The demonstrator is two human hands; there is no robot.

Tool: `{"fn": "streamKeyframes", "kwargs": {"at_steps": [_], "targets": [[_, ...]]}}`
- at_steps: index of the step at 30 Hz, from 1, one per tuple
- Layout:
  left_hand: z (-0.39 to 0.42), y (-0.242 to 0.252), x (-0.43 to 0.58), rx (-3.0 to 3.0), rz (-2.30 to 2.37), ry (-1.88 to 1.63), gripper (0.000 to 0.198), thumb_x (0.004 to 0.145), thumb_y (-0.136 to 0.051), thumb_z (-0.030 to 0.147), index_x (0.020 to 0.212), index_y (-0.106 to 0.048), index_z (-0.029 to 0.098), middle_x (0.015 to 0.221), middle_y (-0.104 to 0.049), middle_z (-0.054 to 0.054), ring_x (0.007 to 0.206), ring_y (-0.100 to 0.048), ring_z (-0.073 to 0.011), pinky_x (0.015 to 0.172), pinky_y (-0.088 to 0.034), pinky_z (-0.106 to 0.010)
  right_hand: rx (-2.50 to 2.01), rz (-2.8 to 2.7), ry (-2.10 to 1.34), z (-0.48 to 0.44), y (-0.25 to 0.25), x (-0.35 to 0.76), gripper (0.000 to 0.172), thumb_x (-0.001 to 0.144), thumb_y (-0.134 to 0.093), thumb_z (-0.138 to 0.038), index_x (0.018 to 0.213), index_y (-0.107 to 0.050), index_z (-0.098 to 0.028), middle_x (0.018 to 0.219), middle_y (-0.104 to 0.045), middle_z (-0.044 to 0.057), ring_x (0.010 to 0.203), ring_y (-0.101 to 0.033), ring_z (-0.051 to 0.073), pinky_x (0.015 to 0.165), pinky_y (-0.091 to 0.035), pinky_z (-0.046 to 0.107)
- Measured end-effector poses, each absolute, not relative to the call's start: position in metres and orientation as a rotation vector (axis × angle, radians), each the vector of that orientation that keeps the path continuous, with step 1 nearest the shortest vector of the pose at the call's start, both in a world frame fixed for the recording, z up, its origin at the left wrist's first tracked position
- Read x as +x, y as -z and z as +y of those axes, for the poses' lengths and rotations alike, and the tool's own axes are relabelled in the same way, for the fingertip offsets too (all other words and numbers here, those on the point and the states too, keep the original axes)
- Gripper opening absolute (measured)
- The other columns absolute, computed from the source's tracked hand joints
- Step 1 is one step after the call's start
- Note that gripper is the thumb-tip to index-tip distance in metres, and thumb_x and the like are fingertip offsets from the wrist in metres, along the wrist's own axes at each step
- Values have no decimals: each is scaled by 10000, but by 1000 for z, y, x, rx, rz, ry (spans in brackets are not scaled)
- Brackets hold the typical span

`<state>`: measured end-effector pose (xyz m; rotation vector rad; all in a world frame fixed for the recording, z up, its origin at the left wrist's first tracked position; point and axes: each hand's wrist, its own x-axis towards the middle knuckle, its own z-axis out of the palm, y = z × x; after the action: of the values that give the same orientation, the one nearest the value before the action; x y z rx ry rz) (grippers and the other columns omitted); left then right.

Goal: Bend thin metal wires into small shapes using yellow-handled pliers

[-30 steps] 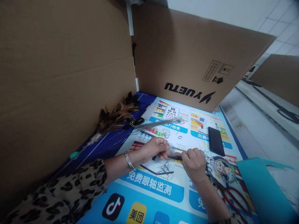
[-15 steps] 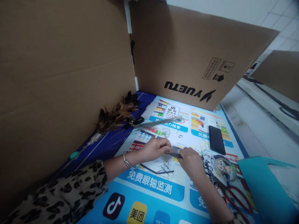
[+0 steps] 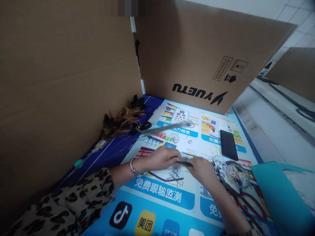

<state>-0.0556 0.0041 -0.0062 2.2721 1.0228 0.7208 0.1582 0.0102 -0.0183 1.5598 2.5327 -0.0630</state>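
My right hand is closed around a pair of pliers, whose dark, narrow jaws point left toward my other hand. The handles are hidden inside the palm. My left hand, with a silver bangle at the wrist, pinches a thin wire right at the jaw tips; little of it shows past the fingers. Below both hands lie tangled wire pieces on the printed sheet. Behind them rests a bundle of straight silver wires.
A black phone lies at right, above a round cartoon-printed tin and red-handled scissors. A teal folder covers the right edge. Brown feathers sit at left. Cardboard panels wall the back and left.
Both hands stay close together at the same spot. The right hand and pliers have turned slightly, and the jaws lie a little flatter. The view has shifted slightly.
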Motion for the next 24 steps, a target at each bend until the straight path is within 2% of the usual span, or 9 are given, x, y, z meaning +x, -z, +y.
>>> {"fn": "streamKeyframes", "kwargs": {"at_steps": [4, 10, 17, 24], "targets": [[7, 9, -54, 2098, 1082, -737, 162, 822, -465, 208, 826, -624, 179, 772, -651, 6, 690, -566, -98, 617, -383, -179, 1597, 2570, 25, 9, 22, 158, 191, 824, -475, -355, 764, -587, -213, 774, -607, 22, 719, -532, 156, 581, -257, 244], [19, 22, -55, 1545, 1159, -827, 143, 795, -477, 257, 759, -560, 146, 720, -647, -24, 647, -602, -113, 580, -440, -197, 1712, 2732, -239, 9, 25, 161, 91, 776, -552, -284, 757, -562, -196, 784, -555, 36, 802, -463, 187, 689, -280, 288], [19, 23, -54, 1225, 1040, -785, 229, 769, -520, 371, 751, -514, 143, 684, -646, -40, 548, -593, -109, 469, -409, -181, 1597, 2945, -598, 3, 20, 157, 192, 836, -493, -322, 700, -543, -196, 707, -488, 45, 756, -395, 198, 699, -251, 339], [14, 16, -52, 1085, 1008, -733, 240, 721, -559, 371, 742, -525, 134, 671, -632, -31, 517, -606, -118, 421, -374, -173, 1452, 3001, -837, -1, 17, 154, 192, 844, -500, -331, 701, -532, -207, 663, -462, 31, 699, -365, 185, 663, -222, 342]]}}
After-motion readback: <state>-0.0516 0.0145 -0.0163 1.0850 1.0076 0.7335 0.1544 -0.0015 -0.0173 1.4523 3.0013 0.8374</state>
